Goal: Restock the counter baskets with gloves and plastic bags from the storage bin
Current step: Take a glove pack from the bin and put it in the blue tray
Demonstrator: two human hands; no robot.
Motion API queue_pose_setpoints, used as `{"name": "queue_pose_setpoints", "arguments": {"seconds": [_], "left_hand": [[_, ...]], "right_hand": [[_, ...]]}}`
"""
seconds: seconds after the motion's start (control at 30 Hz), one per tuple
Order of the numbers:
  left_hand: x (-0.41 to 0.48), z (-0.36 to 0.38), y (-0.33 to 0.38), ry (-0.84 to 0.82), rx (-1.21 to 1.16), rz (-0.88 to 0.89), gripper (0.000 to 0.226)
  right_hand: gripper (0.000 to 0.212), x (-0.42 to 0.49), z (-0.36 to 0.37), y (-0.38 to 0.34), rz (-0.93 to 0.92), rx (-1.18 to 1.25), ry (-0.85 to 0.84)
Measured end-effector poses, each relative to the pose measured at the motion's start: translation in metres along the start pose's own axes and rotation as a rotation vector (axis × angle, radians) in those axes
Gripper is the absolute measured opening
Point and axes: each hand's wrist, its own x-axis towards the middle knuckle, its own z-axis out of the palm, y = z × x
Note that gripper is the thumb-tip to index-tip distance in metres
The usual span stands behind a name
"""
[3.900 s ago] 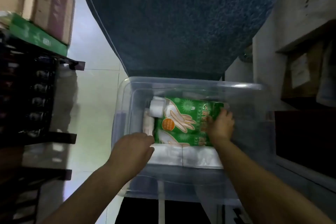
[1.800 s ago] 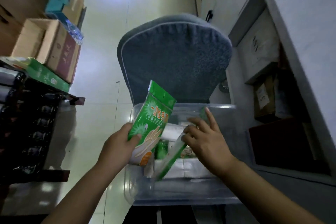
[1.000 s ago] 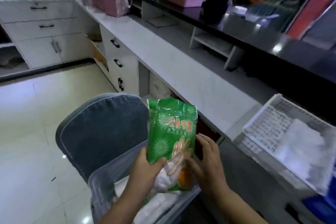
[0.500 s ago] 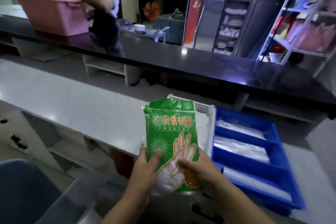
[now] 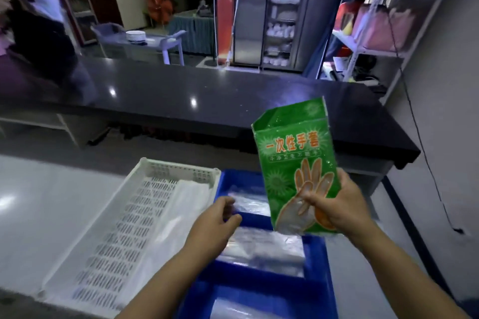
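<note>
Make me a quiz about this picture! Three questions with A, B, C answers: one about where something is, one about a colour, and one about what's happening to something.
1. Where is the white basket compared with the blue basket?
A. Stacked on top of it
B. Beside it, on the person's left
C. Underneath it

2. What colour is the glove packet?
A. Green
B. Red
C. Black

3. What is happening to the glove packet?
A. It lies in the white basket
B. It lies on the floor
C. The right hand holds it up in the air

Answers:
1 B, the white basket sits side by side with the blue one, on its left.
2 A, its front is green with orange hand shapes.
3 C, the right hand's thumb and fingers grip its lower end, off every surface.
</note>
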Motion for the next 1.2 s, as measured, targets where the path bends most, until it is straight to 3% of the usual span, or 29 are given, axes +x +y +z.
{"name": "queue_pose_setpoints", "arguments": {"seconds": [0.1,0.23,0.37,0.53,0.7,0.93,1.07,1.2], "left_hand": [[0.042,0.027,0.007,-0.073,0.300,0.081,0.047],[0.097,0.054,0.006,-0.276,0.726,0.286,0.042],[0.132,0.069,0.011,-0.539,0.881,0.279,0.053],[0.149,0.084,0.002,-0.652,0.942,0.213,0.083],[0.155,0.084,-0.011,-0.580,0.981,0.309,0.069],[0.150,0.072,-0.008,-0.486,0.917,0.357,0.012],[0.133,0.053,0.007,-0.252,0.959,0.494,0.014],[0.099,0.026,0.006,-0.169,1.035,0.720,0.044]], "right_hand": [[0.050,0.016,-0.034,0.014,0.004,-0.078,0.085],[0.050,0.015,-0.060,0.037,0.053,-0.090,0.175],[0.048,0.000,-0.072,0.053,0.097,-0.065,0.245],[0.045,-0.019,-0.073,0.056,0.150,-0.089,0.308],[0.041,-0.026,-0.061,0.059,0.200,-0.094,0.349],[0.042,-0.026,-0.044,0.045,0.191,-0.131,0.379],[0.046,-0.012,-0.044,0.027,0.121,-0.244,0.410],[0.043,0.018,-0.034,0.003,-0.030,-0.442,0.284]]}}
